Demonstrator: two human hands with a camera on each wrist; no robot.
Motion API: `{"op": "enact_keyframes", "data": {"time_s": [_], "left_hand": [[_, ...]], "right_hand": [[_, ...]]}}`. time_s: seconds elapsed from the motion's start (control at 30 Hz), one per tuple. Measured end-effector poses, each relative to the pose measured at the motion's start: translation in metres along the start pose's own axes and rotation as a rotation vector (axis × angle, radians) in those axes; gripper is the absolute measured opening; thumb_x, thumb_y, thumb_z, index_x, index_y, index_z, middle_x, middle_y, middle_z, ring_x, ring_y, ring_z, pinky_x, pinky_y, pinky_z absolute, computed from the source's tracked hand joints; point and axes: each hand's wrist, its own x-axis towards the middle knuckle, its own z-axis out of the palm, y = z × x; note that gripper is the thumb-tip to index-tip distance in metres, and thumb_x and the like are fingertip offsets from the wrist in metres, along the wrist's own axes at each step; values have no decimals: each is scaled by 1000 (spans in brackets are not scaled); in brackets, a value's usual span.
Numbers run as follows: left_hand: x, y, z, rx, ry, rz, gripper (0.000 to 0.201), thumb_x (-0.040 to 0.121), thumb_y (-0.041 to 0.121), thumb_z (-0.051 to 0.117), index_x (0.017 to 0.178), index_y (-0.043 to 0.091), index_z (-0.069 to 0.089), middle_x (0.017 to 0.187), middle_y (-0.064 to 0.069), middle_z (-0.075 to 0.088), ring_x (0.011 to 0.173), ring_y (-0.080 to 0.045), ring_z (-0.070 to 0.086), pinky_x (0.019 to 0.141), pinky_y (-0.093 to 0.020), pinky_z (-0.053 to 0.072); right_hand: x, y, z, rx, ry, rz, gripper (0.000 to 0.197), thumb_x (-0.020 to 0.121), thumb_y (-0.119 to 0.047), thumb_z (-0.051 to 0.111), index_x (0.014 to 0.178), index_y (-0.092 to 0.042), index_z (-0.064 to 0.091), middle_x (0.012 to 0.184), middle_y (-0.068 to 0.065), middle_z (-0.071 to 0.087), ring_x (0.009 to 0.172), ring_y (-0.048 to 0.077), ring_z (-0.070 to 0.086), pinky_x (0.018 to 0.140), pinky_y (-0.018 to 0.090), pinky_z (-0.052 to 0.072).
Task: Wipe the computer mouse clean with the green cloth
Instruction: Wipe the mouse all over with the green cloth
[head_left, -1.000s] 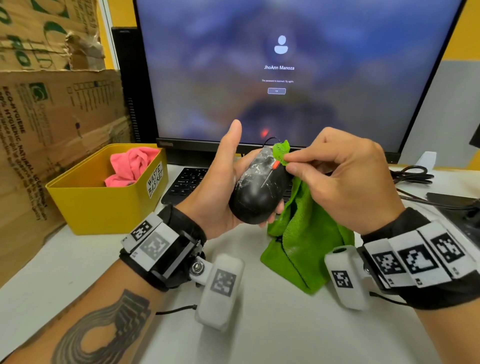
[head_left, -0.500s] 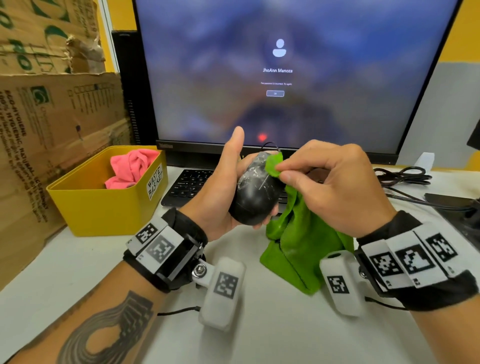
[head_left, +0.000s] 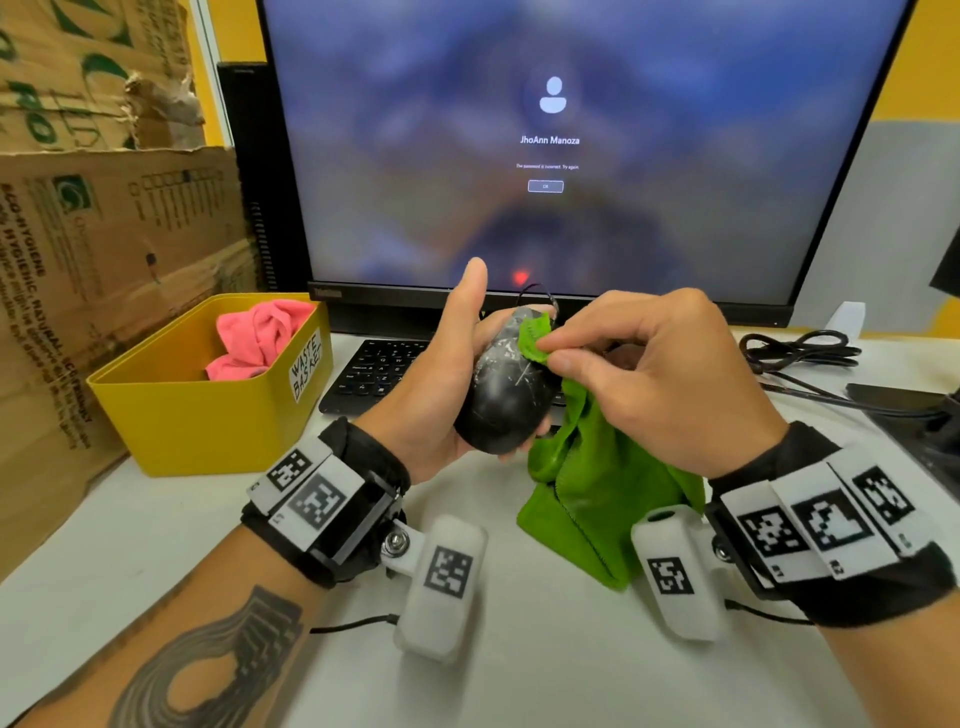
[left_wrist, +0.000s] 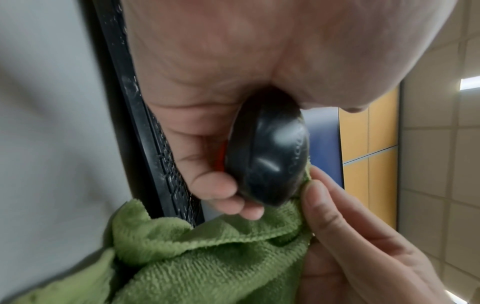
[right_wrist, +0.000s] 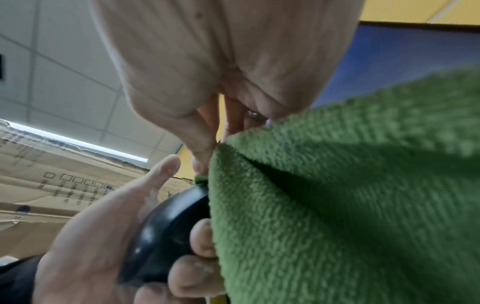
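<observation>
Desk (head_left: 156, 545) w/ "WASTE BASKET" bin (head_left: 208, 415): left hand (head_left: 431, 405) grasps mouse (head_left: 504, 400), right hand (head_left: 660, 384) pinches cloth (head_left: 602, 478).

left wrist: I see a black strap (head_left: 332, 499) with white plates printed in black square codes.
left camera: a white padded pod (head_left: 441, 587) at 5 o'clock of that strap, on a screwed metal joint, trailing a thin black cable.
left forearm: a dark banded tattoo (head_left: 208, 670).
right wrist: a matching black strap (head_left: 831, 525), three coded plates.
right camera: a white pod (head_left: 675, 571), coded.
</observation>
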Motion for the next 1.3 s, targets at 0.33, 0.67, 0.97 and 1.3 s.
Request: {"op": "enact_keyframes", "data": {"time_s": [0.33, 0.67, 0.97, 1.3], "left_hand": [[0, -4, 2, 120, -17, -6, 91, 85, 85, 24, 128, 17, 66, 97, -23, 62, 76, -34, 59, 57, -31, 44], [0, -5, 4, 130, -40, -30, 94, 84, 87, 21, 123, 16, 69, 96, -19, 65, 72, -31, 61, 60, -30, 48], [0, -6, 7, 153, -42, -23, 95, 76, 87, 26, 122, 14, 68, 100, -21, 66, 86, -37, 57, 78, -48, 46], [2, -5, 7, 147, -34, -36, 97, 77, 90, 25, 123, 15, 67, 107, -24, 64, 89, -39, 56, 81, -54, 39]], "right_hand": [[-1, -5, 2, -96, -56, -92, 17, 86, -11, 74, 95, -22, 83, 92, -10, 74, 88, 7, 69, 83, 18, 50], [0, -2, -7, -91, -102, -88, 18, 85, -5, 75, 91, -21, 82, 90, -11, 73, 87, 8, 68, 81, 15, 47], [0, 0, -13, -156, -117, -94, 19, 82, -2, 75, 84, -21, 79, 86, -11, 71, 75, -5, 61, 73, 3, 36], [2, 3, -16, -147, -111, -63, 19, 82, -6, 75, 84, -24, 79, 86, -12, 72, 75, -3, 61, 74, 7, 38]]}}
